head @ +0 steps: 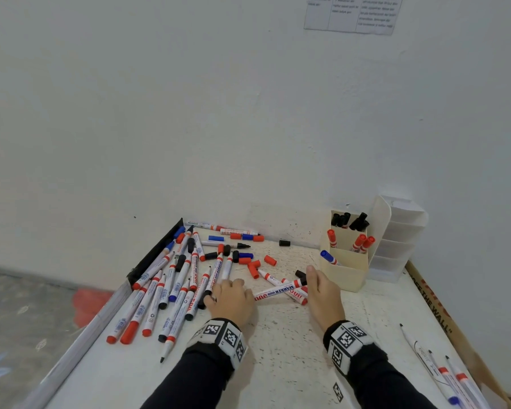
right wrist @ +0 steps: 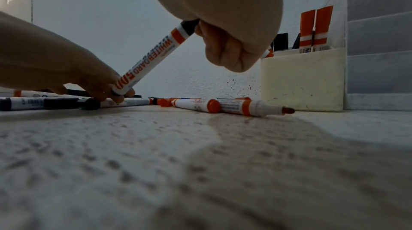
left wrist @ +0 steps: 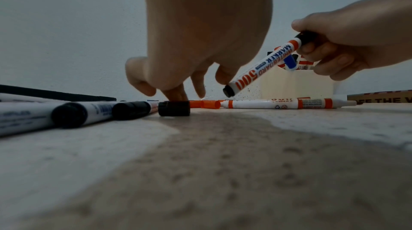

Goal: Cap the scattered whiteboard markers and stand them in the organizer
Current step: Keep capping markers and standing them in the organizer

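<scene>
The right hand (left wrist: 347, 40) pinches a black marker (left wrist: 265, 61) by its nib end, tilted, tail down toward the left hand (left wrist: 200, 40). Left fingertips (left wrist: 176, 92) reach down, touching a loose black cap (left wrist: 174, 108), not yet gripping it. Next I'd expect the cap lifted and pressed on. The organizer (head: 347, 268) stands just beyond the right hand.

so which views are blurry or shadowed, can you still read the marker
Head view: evenly lit, edges bent by the wide lens. Left wrist view: dim, tabletop blurred and shadowed, marker print readable. Right wrist view: foreground soft, right hand close and blurred.
</scene>
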Tool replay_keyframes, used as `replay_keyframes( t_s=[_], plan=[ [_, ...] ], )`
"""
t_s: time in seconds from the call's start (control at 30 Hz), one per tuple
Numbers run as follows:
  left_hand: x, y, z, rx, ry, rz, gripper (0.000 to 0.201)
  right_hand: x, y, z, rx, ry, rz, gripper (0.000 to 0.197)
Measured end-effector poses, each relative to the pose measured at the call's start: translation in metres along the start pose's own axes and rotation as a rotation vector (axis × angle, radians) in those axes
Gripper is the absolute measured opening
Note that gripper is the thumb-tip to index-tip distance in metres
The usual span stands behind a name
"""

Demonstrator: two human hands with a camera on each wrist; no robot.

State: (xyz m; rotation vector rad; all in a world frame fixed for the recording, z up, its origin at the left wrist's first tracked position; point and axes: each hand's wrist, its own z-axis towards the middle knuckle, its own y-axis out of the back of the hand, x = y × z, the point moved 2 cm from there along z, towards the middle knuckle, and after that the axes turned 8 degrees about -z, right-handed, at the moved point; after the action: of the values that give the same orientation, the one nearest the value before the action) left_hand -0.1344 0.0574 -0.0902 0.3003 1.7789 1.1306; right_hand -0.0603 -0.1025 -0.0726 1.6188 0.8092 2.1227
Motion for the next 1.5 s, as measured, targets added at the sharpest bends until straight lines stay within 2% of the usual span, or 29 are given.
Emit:
replay_keyframes(
  t_s=[0.13, 0.27, 0.53, 0.73, 0.87, 0.97, 1.17, 1.27, 1.3, 1.43, 1.5],
  plan=[
    [0.002, 0.005, 0.000, -0.105, -0.008, 0.036, 0.041, -0.001, -0.001, 0.003, -0.045, 0.005, -0.006, 0.038],
    [0.005, 0.000, 0.001, -0.018, 0.066, 0.121, 0.036, -0.003, 0.000, 0.003, -0.069, 0.005, 0.017, 0.035],
    [0.007, 0.000, 0.002, -0.024, 0.047, 0.104, 0.029, 0.003, 0.024, 0.011, -0.123, 0.075, 0.087, 0.022],
    [0.009, 0.002, 0.001, -0.048, 0.010, -0.019, 0.028, 0.038, 0.088, 0.065, -0.274, 0.176, 0.183, 0.016],
    [0.008, 0.002, 0.002, -0.111, 0.013, -0.062, 0.028, 0.044, 0.121, 0.109, -0.428, 0.163, 0.035, 0.021],
    [0.006, 0.003, 0.001, -0.152, 0.010, -0.085, 0.026, 0.037, 0.130, 0.133, -0.470, 0.139, -0.066, 0.020],
    [0.008, 0.004, 0.006, -0.187, 0.039, -0.228, 0.022, 0.029, 0.120, 0.154, -0.361, 0.099, -0.332, 0.025],
    [0.008, 0.004, 0.007, -0.207, 0.058, -0.338, 0.033, 0.020, 0.116, 0.156, -0.415, 0.072, -0.338, 0.020],
    [0.007, 0.005, 0.007, -0.210, 0.067, -0.362, 0.037, 0.017, 0.113, 0.156, -0.389, 0.066, -0.362, 0.017],
    [0.008, 0.008, 0.008, -0.230, 0.116, -0.378, 0.044, 0.006, 0.095, 0.152, 0.002, 0.008, -0.643, 0.029],
    [0.009, 0.009, 0.009, -0.230, 0.131, -0.385, 0.043, 0.007, 0.092, 0.148, 0.029, 0.025, -0.758, 0.034]
  ],
)
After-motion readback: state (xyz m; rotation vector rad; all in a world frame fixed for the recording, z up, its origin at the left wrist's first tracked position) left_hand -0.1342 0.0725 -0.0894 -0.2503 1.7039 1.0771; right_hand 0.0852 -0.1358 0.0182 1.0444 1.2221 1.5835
